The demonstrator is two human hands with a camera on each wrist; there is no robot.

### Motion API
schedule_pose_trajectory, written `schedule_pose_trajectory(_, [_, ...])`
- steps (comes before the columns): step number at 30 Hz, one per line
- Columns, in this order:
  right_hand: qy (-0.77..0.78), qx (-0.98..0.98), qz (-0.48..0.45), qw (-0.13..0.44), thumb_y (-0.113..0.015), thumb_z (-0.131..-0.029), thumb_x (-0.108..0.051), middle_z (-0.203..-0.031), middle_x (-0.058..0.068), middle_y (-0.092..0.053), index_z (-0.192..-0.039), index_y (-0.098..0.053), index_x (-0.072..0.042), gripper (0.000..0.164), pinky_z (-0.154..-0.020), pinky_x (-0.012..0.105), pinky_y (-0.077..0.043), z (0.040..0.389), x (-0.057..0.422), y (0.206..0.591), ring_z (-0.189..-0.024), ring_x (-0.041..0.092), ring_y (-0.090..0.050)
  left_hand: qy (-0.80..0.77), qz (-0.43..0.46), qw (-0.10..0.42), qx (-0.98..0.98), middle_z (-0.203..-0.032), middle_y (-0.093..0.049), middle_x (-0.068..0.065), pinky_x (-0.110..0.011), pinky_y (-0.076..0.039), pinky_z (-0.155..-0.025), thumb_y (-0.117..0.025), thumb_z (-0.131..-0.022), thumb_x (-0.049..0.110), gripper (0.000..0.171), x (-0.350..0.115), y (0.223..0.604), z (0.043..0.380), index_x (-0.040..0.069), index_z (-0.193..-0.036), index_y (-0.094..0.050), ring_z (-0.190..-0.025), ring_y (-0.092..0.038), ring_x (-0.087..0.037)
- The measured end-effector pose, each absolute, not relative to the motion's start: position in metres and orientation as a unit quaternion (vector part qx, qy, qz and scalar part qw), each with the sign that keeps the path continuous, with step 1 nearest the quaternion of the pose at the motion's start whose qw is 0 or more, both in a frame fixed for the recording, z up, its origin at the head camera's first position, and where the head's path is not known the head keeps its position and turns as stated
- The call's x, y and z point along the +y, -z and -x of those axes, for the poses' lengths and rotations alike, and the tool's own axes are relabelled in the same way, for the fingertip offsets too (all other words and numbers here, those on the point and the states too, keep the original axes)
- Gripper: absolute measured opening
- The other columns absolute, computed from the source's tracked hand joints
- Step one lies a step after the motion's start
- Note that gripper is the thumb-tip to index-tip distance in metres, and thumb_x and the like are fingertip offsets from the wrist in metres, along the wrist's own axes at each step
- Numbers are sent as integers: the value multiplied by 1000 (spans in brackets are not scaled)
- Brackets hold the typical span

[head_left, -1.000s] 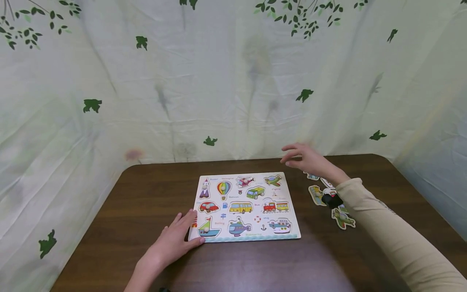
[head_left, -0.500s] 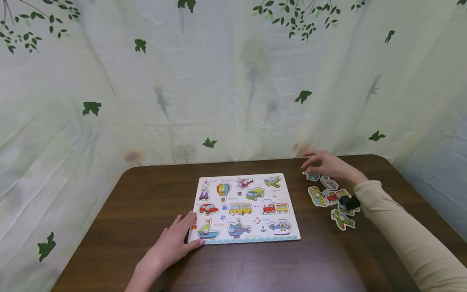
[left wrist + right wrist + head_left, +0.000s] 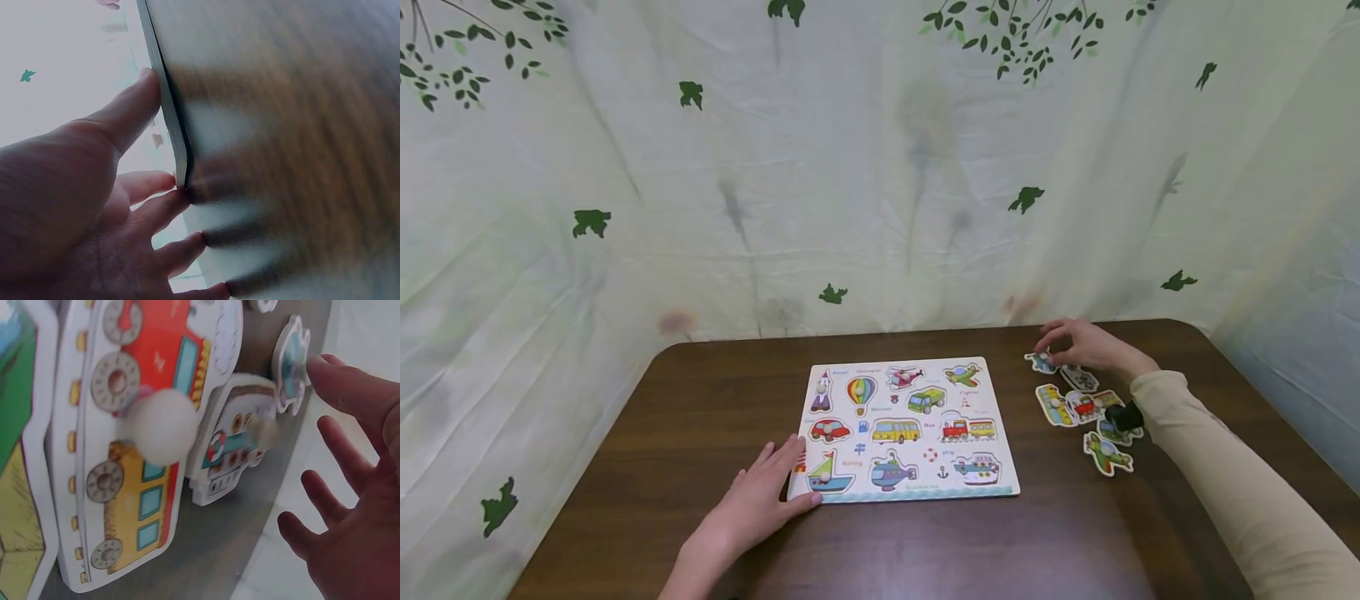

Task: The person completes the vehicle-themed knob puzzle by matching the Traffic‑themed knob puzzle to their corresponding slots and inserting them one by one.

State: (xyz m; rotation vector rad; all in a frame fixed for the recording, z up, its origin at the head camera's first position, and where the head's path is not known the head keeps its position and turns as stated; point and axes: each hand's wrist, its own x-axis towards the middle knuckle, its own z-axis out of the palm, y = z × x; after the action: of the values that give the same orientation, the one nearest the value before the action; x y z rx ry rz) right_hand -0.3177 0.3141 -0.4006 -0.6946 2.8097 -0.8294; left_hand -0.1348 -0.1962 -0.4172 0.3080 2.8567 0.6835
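A white peg-puzzle board (image 3: 925, 492) printed with vehicles lies on the brown table. My left hand (image 3: 756, 496) rests at its near left corner; in the left wrist view the thumb (image 3: 140, 94) lies along the edge and the fingers spread beyond the corner. My right hand (image 3: 1093, 346) is over the loose pieces at the far right. Its thumb and index fingertips are right at the small blue submarine piece (image 3: 290, 365), which lies on the table; its other fingers are spread. Close by lie the ship piece (image 3: 234, 434) and the train piece (image 3: 147, 506) with a round white knob.
A yellow bus piece (image 3: 1055, 406), a green airplane piece (image 3: 1107, 454) and a green truck piece (image 3: 1116, 432) lie right of the board. Behind the table's far edge hangs a pale curtain (image 3: 880, 167) with leaf prints.
My right hand has moved right and then down to the submarine piece, uncovering several pieces beneath the arm. My left hand and the board have stayed in place.
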Motion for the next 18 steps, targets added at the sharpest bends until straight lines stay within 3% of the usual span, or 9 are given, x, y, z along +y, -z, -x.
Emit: schedule_pose_trajectory(18, [245, 948, 202, 27, -70, -88, 0, -126, 27, -54, -99, -75, -6, 14, -97, 60, -37, 321, 318, 416, -119, 46, -46, -232, -105, 89, 963, -154, -36, -16, -78, -22, -98, -74, -85, 47, 84, -194, 416, 134, 7, -151, -39, -143, -23, -46])
